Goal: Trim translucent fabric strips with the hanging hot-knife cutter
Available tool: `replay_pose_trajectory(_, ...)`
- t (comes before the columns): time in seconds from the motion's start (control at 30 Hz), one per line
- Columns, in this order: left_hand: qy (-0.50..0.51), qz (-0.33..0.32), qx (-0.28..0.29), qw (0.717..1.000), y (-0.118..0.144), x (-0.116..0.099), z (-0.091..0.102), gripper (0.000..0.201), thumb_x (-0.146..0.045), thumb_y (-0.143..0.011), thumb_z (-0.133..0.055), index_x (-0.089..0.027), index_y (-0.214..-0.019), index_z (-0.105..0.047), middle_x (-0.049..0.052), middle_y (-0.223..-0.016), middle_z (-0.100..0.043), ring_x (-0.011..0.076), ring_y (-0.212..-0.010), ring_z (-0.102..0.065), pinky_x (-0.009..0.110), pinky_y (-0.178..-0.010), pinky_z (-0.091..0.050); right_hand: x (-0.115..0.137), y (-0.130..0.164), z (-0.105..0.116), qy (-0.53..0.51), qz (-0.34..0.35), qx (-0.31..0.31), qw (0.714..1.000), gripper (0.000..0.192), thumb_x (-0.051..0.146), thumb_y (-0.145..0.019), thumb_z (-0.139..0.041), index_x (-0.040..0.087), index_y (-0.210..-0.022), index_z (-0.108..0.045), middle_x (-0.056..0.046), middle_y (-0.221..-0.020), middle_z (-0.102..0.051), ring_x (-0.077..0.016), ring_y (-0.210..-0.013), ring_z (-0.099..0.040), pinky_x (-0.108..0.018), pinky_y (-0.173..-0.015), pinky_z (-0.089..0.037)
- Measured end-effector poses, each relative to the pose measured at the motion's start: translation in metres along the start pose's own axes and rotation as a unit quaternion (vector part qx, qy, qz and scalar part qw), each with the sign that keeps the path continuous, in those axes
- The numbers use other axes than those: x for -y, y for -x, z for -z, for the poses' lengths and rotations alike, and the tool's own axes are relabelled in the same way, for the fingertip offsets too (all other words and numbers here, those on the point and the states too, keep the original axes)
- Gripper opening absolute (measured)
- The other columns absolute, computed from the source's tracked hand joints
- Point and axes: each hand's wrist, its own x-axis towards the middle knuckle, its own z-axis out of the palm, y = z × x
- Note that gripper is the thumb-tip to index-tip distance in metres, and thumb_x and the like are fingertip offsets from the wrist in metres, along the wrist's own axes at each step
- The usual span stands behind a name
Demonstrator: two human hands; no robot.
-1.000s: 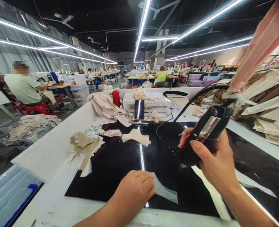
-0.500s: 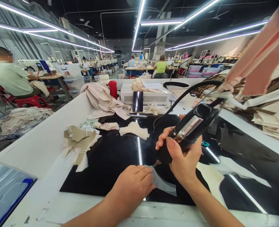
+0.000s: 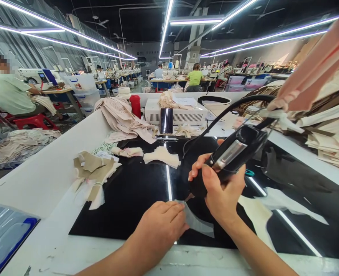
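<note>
On the black board (image 3: 135, 191), floppy-looking fabric (image 3: 200, 223) wants edge-holding; left grip (image 3: 163, 223), pinch unclear; your right grip (image 3: 219, 187) clasps the tool (image 3: 233, 152).

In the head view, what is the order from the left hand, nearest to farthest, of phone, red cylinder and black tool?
1. Black tool: in the right hand.
2. Phone: ahead, before the white box.
3. Red cylinder: farther back, to the left.
</note>
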Motion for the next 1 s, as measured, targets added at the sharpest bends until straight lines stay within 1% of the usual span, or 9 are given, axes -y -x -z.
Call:
replay_pose_trajectory(0.07, -0.001, -0.002, -0.005, 1.000, 0.000, 0.000, 0.000, 0.029, -0.027, -0.114, -0.042, -0.012, -0.105, -0.064, 0.006, -0.112, -0.079, 0.0195, -0.101, -0.077, 0.034, -0.078, -0.062, 0.000, 0.000, -0.001, 0.003, -0.005, -0.002, 1.000, 0.031, 0.023, -0.092, -0.077, 0.031, -0.111, -0.054, 0.007, -0.084, -0.067, -0.0118, -0.061, -0.065, -0.026, -0.053, -0.057)
replay_pose_trajectory(0.2, 0.006, 0.001, -0.012, 1.000, 0.000, 0.000, 0.000, 0.031, -0.028, -0.115, -0.040, -0.014, -0.099, -0.063, 0.005, -0.111, -0.079, 0.0184, -0.100, -0.077, 0.032, -0.079, -0.062, 0.000, 0.000, -0.005, -0.018, -0.009, 0.000, 1.000, 0.032, 0.024, -0.092, -0.077, 0.032, -0.112, -0.053, 0.007, -0.086, -0.067, -0.0113, -0.061, -0.064, -0.027, -0.054, -0.057)
replay_pose_trajectory(0.33, 0.001, -0.002, -0.013, 1.000, 0.000, -0.001, -0.001, 0.031, -0.028, -0.115, -0.040, -0.014, -0.100, -0.063, 0.005, -0.110, -0.079, 0.0177, -0.100, -0.077, 0.032, -0.078, -0.062, -0.002, 0.001, -0.010, -0.028, -0.012, 0.011, 0.999, 0.035, 0.024, -0.092, -0.077, 0.032, -0.117, -0.054, 0.007, -0.086, -0.067, -0.0113, -0.061, -0.064, -0.027, -0.054, -0.057)
replay_pose_trajectory(0.5, -0.006, -0.005, -0.021, 1.000, 0.001, 0.000, -0.003, 0.029, -0.026, -0.114, -0.042, -0.014, -0.099, -0.064, 0.004, -0.108, -0.079, 0.0174, -0.101, -0.077, 0.032, -0.078, -0.061, -0.004, 0.002, -0.010, -0.025, -0.015, 0.003, 1.000, 0.033, 0.024, -0.091, -0.078, 0.031, -0.110, -0.053, 0.007, -0.086, -0.067, -0.0113, -0.061, -0.064, -0.027, -0.055, -0.058)
replay_pose_trajectory(0.73, -0.003, -0.005, -0.020, 1.000, 0.002, -0.001, -0.004, 0.028, -0.027, -0.114, -0.043, -0.014, -0.101, -0.064, 0.005, -0.112, -0.079, 0.0171, -0.103, -0.076, 0.032, -0.077, -0.061, -0.003, 0.002, -0.008, -0.019, -0.015, 0.010, 1.000, 0.032, 0.025, -0.092, -0.077, 0.030, -0.110, -0.051, 0.007, -0.086, -0.066, -0.0115, -0.061, -0.063, -0.028, -0.055, -0.057)
replay_pose_trajectory(0.83, 0.001, -0.001, -0.010, 1.000, 0.001, 0.000, -0.003, 0.028, -0.027, -0.114, -0.043, -0.013, -0.102, -0.064, 0.005, -0.112, -0.079, 0.0173, -0.103, -0.076, 0.033, -0.078, -0.061, -0.003, 0.002, -0.009, -0.016, -0.021, 0.005, 1.000, 0.034, 0.025, -0.093, -0.075, 0.031, -0.117, -0.053, 0.007, -0.086, -0.066, -0.0121, -0.062, -0.063, -0.029, -0.056, -0.058)
replay_pose_trajectory(0.93, 0.004, -0.001, -0.008, 1.000, 0.001, -0.001, -0.002, 0.029, -0.026, -0.114, -0.041, -0.014, -0.101, -0.064, 0.005, -0.110, -0.079, 0.0176, -0.103, -0.076, 0.032, -0.077, -0.061, -0.003, 0.002, -0.010, -0.013, -0.022, -0.003, 1.000, 0.043, 0.025, -0.092, -0.076, 0.033, -0.129, -0.053, 0.006, -0.085, -0.066, -0.0126, -0.060, -0.062, -0.029, -0.055, -0.057)
replay_pose_trajectory(1.0, 0.004, -0.002, -0.012, 1.000, 0.002, -0.001, -0.002, 0.028, -0.026, -0.114, -0.042, -0.014, -0.102, -0.064, 0.006, -0.110, -0.079, 0.0178, -0.102, -0.076, 0.032, -0.077, -0.060, -0.003, 0.001, -0.011, -0.018, -0.022, -0.006, 1.000, 0.048, 0.026, -0.091, -0.077, 0.033, -0.132, -0.052, 0.006, -0.084, -0.066, -0.0125, -0.060, -0.062, -0.029, -0.055, -0.057)
